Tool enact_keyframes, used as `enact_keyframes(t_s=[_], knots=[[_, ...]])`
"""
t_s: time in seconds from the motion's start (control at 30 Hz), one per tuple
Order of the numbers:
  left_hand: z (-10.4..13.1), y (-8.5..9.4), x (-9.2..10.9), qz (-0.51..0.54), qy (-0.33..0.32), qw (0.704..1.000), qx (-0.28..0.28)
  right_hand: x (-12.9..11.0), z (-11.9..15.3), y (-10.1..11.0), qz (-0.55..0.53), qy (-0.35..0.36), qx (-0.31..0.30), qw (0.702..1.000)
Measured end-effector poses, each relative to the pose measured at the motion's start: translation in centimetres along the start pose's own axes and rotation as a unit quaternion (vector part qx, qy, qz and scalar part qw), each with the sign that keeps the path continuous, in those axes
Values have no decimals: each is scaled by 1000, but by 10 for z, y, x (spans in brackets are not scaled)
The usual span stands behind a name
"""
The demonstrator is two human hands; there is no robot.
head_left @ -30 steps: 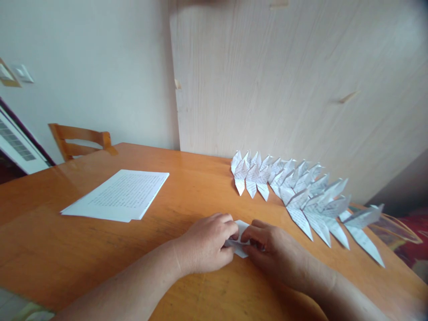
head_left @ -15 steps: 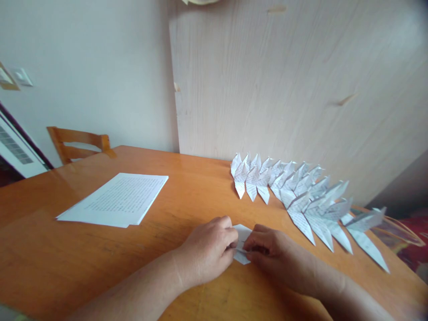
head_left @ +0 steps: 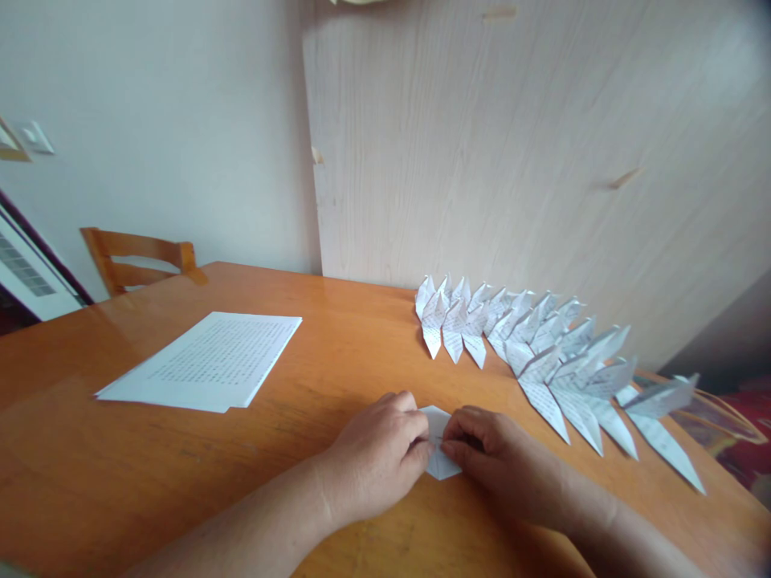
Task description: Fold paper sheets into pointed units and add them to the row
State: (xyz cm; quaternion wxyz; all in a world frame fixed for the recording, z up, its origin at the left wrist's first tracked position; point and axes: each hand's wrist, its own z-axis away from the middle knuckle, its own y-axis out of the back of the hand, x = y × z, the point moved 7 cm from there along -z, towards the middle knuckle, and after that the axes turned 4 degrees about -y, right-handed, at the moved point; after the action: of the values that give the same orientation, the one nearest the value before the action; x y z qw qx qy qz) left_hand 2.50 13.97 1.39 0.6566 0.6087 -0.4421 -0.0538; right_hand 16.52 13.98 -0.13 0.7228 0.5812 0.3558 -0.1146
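Note:
A small folded piece of white paper [head_left: 439,464] lies on the wooden table near its front, between my two hands. My left hand [head_left: 389,449] pinches its left side, fingers curled and thumb against the paper. On the right side, my right hand [head_left: 489,449] pinches the paper's edge between thumb and bent fingers. The fingertips of both hands are close together, with a narrow gap between them. Parts of the paper are hidden under the fingers.
Several folded paper shapes [head_left: 539,385] with printed text stand in rows on the right of the table [head_left: 198,482]. A stack of printed sheets [head_left: 205,361] lies at the left. Behind are a wooden chair [head_left: 144,253] and a wood panel [head_left: 470,160].
The folded paper shows more of its lower part, flatter and wider than before. My right hand's fingertips have moved slightly right; my left hand is almost in the same place.

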Motion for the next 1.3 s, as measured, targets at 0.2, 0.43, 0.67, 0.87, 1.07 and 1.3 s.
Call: enact_keyframes(t_s=[0.2, 0.43, 0.67, 0.87, 1.07, 1.3], knots=[[-2, -2, -1, 11, 18, 1000, 10, 14, -2, 1, 61, -53, 21, 997], [-3, -5, -6, 22, 36, 999, 15, 13, -2, 2, 55, -62, 26, 996], [-3, -7, -7, 61, 36, 997, -7, 6, 2, -1, -33, -45, -30, 998], [-2, -8, -8, 69, 40, 997, -6, 5, 5, -4, -30, -26, -38, 998], [-1, -6, -5, 80, 30, 996, -8, 7, 3, -5, -24, -38, -37, 998], [0, -6, -11, 92, 19, 995, -30, 5, 1, -3, -18, -34, -25, 999]])
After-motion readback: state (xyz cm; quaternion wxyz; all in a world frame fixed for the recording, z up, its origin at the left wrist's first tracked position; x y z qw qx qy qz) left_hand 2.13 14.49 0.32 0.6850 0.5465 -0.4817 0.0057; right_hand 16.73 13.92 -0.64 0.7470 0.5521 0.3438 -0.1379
